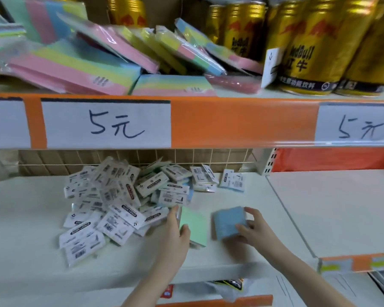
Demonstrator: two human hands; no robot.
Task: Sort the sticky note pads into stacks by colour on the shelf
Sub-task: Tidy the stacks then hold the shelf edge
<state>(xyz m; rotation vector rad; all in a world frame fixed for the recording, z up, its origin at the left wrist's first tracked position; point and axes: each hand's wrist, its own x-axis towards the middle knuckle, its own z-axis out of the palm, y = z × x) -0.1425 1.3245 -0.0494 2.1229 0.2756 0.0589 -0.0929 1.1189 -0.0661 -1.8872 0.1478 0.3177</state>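
Note:
A jumbled pile of wrapped sticky note pads (111, 204) lies on the white lower shelf (31, 251), most with their white printed labels up. My left hand (176, 231) grips a green pad (194, 227) by its left edge, just right of the pile. My right hand (251, 227) holds a blue pad (230, 222) beside the green one, fingers curled over its right side. Both pads are low over the shelf; whether they touch it I cannot tell.
The upper shelf carries large multicolour note packs (80, 60) and gold drink cans (308, 47). Its orange front rail (231, 122) bears handwritten price tags. A second white shelf board (341, 213) adjoins on the right. A wire grid (186, 157) backs the lower shelf.

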